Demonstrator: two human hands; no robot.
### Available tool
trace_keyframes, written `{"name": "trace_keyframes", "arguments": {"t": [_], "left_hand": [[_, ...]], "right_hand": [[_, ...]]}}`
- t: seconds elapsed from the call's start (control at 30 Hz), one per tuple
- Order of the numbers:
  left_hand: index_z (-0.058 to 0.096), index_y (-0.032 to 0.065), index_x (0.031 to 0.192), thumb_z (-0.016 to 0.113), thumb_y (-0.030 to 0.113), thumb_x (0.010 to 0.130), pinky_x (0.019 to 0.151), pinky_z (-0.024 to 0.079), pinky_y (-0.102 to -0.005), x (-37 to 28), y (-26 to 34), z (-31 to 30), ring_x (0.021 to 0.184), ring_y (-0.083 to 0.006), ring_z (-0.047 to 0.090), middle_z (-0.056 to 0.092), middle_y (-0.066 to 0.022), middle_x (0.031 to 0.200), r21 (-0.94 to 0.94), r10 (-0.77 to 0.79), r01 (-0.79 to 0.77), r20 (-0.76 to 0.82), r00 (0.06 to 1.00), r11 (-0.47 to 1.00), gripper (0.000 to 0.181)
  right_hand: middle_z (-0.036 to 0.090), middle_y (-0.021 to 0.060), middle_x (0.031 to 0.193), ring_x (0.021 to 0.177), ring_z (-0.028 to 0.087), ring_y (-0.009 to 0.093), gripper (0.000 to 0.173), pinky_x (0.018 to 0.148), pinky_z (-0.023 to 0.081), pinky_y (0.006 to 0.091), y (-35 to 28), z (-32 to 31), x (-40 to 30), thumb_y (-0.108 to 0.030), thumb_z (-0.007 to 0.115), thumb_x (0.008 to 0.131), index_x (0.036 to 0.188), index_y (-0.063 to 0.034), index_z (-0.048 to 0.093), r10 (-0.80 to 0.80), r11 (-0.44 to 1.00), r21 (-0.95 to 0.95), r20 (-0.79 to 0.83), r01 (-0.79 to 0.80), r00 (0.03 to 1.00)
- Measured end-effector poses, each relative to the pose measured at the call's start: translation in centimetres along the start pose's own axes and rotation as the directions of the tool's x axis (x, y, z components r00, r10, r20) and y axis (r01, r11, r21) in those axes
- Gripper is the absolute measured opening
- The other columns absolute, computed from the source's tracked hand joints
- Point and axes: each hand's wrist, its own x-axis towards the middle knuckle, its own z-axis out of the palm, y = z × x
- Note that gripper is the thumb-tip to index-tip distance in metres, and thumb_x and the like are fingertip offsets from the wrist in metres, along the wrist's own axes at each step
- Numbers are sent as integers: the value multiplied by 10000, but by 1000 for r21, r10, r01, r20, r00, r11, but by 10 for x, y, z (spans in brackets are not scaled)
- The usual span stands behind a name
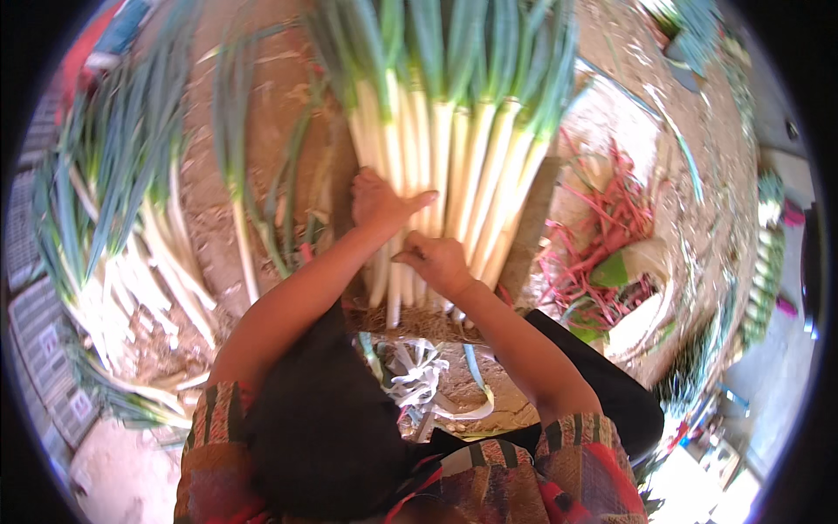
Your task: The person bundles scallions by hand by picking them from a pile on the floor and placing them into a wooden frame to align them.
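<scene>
Several leeks or large green onions (481,157) lie side by side in front of me, white stalks towards me and green leaves pointing away. They rest on a dark, narrow stand (533,216) with roots and dirt at its near edge. My left hand (383,203) lies on the left stalks, its thumb stretched out to the right and its fingers partly hidden. Nearer to me, my right hand (435,262) is at the lower part of the same stalks, thumb and forefinger close together. Whether it pinches a stalk cannot be told.
A heap of leeks (124,262) lies on the ground at left, beside grey crates (46,340). One loose leek (242,242) lies between heap and stand. Red ties (612,229) are piled at right. White strips (416,373) lie between my legs. More green bundles (763,281) line the far right.
</scene>
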Motion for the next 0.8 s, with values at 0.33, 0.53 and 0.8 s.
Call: {"name": "trace_keyframes", "arguments": {"t": [0.33,0.53,0.8], "left_hand": [[321,-121,1196,745,639,554,908,429,-401,-5,-2,-27,1121,-350,457,413,-261,1218,-178,-11,43,176,984,983,1081],[633,23,935,679,332,738,752,481,-344,-12,-68,-72,787,-234,615,635,-110,831,-466,211,-222,-76,974,856,369],[465,39,990,674,144,701,735,445,-485,-19,-278,-67,874,-395,547,548,-212,921,45,-181,224,-446,877,974,371]], "right_hand": [[549,14,868,819,506,235,213,679,360,368,-54,32,2,-83,675,650,851,-115,610,-453,866,-257,-42,429,890],[529,6,885,816,493,209,258,681,357,352,-34,36,2,-93,641,660,916,-128,620,-468,847,-306,-43,435,883],[525,7,858,806,495,212,225,672,357,356,-42,34,7,-86,646,669,887,-118,598,-462,855,-288,-41,432,886]]}}
